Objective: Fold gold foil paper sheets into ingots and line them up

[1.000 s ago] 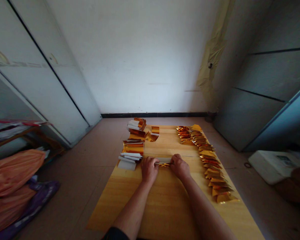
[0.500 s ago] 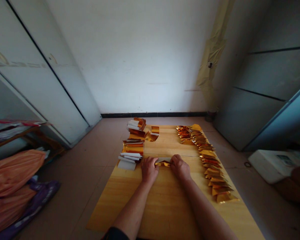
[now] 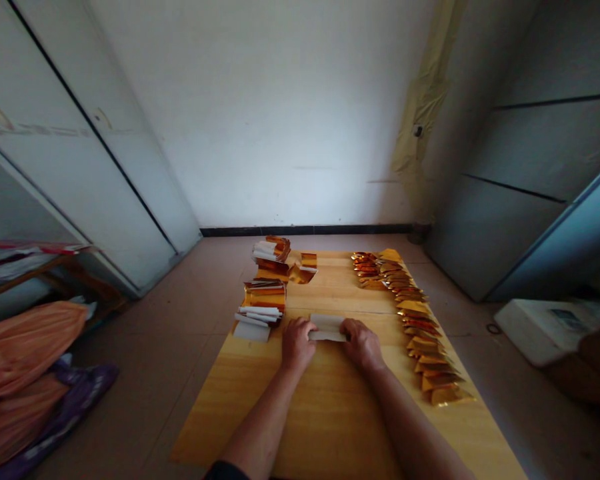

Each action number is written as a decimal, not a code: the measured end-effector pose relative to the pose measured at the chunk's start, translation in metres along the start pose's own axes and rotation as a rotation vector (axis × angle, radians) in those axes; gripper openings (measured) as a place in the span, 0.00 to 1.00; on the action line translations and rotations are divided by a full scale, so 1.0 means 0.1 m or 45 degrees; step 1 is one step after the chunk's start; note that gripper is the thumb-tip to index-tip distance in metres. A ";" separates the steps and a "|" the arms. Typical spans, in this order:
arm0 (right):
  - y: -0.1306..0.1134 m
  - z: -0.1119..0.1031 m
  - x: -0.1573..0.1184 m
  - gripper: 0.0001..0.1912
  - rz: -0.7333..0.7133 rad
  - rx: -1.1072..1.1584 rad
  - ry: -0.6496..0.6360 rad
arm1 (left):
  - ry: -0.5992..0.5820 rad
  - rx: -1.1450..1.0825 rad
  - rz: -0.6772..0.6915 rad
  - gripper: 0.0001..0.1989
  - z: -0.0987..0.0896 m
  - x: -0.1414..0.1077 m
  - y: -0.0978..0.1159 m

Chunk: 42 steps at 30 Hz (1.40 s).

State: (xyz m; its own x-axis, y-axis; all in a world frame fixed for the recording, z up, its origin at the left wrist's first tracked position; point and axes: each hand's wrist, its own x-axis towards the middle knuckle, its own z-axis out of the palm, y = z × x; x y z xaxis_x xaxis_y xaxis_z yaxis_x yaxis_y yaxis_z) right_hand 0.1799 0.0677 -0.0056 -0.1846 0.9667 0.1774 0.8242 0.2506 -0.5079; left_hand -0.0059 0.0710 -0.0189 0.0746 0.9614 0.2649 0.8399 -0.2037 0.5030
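White-backed foil strip point(image 3: 327, 327), my left hand point(image 3: 297, 345) and right hand point(image 3: 361, 345) both gripping its ends, folded gold triangles point(image 3: 427, 345) lined up along the bench point(image 3: 330, 417)

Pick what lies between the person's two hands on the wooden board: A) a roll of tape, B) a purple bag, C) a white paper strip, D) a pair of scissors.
C: the white paper strip lies between the left hand and the right hand, touching both.

bare forearms point(image 3: 263, 410), blk sleeve edge point(image 3: 225, 472)
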 end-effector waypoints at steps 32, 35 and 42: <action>0.10 0.07 0.01 0.14 -0.194 0.055 0.078 | -0.076 -0.015 0.045 0.21 -0.02 -0.02 -0.07; 0.13 0.08 -0.02 0.13 -0.309 0.066 0.108 | -0.064 -0.034 0.097 0.20 -0.02 -0.02 -0.10; 0.15 0.10 -0.05 0.13 -0.349 -0.042 0.086 | -0.071 0.009 0.254 0.22 -0.03 -0.06 -0.17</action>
State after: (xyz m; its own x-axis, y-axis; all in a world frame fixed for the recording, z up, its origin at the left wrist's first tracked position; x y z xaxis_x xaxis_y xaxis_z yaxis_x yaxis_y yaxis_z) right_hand 0.1880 0.0671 -0.0228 -0.3678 0.8572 0.3604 0.7659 0.4991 -0.4054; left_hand -0.0218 0.0682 -0.0264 0.2696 0.9109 0.3125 0.8091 -0.3902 0.4394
